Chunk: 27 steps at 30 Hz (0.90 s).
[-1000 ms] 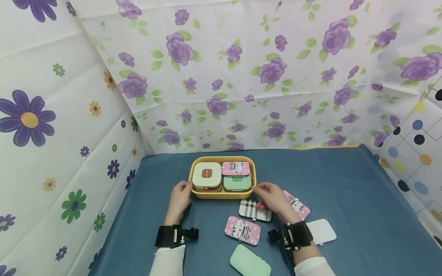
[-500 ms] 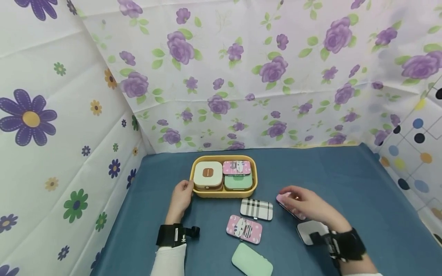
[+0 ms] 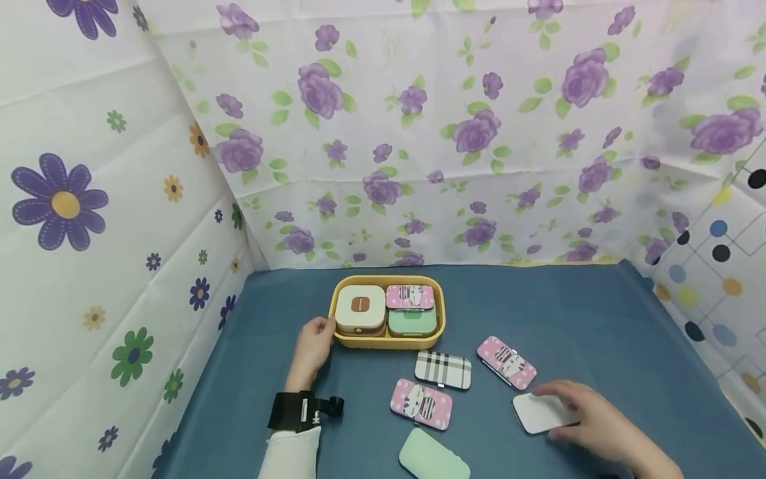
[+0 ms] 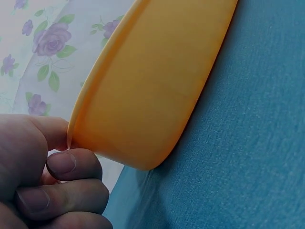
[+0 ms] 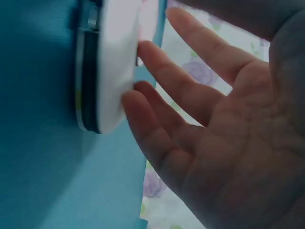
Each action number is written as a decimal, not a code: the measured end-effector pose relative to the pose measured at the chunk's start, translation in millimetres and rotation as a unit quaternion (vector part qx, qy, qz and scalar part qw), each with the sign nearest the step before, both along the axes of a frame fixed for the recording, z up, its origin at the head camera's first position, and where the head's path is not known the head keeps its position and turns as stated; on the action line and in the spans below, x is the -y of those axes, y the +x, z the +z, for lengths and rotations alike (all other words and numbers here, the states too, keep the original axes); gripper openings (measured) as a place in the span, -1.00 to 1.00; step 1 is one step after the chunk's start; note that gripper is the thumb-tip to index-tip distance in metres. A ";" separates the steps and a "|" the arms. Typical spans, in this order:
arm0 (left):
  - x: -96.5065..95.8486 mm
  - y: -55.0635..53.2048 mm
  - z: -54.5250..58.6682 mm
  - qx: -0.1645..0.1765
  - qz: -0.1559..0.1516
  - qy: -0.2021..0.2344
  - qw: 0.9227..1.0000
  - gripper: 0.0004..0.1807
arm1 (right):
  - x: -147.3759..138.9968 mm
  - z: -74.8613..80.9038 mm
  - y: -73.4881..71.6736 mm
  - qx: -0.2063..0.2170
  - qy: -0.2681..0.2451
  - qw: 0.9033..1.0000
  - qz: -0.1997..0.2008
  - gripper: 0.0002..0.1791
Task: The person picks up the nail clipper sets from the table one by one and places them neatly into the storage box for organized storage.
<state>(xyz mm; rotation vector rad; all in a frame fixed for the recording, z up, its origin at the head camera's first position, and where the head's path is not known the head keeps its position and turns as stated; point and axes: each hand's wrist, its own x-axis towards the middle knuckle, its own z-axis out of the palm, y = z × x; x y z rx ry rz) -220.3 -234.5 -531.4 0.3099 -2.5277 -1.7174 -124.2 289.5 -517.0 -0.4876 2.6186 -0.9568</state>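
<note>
My left hand (image 3: 312,346) pinches the rim of a yellow tray (image 3: 385,343) at its left front corner; in the left wrist view, thumb and forefinger meet at the yellow rim (image 4: 76,124). Inside the tray sit a cream box (image 3: 360,306), a pink cartoon case (image 3: 409,297) and a mint green case (image 3: 413,322). At the right, my right hand (image 3: 598,426) reaches over a flat white case (image 3: 541,414) lying on the cloth. Its fingers are spread and loosely bent, fingertips at or near the case's top in the right wrist view.
Between the hands lie a plaid case (image 3: 443,370), a pink cartoon case (image 3: 421,404) and a mint green case (image 3: 433,458). Another pink case (image 3: 507,362) lies just beyond the white one. Flowered cloth walls (image 3: 419,133) bound the blue table cloth (image 3: 269,293).
My right hand has left the tray's right corner, passed over the upper right pink case and come to the white case. The left hand has stayed at the tray rim.
</note>
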 end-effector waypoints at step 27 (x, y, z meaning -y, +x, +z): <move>1.9 1.7 -0.4 -0.002 -0.001 -0.005 1.000 -0.56 | 26.8 -16.5 9.4 0.041 0.176 0.978 -0.106 0.11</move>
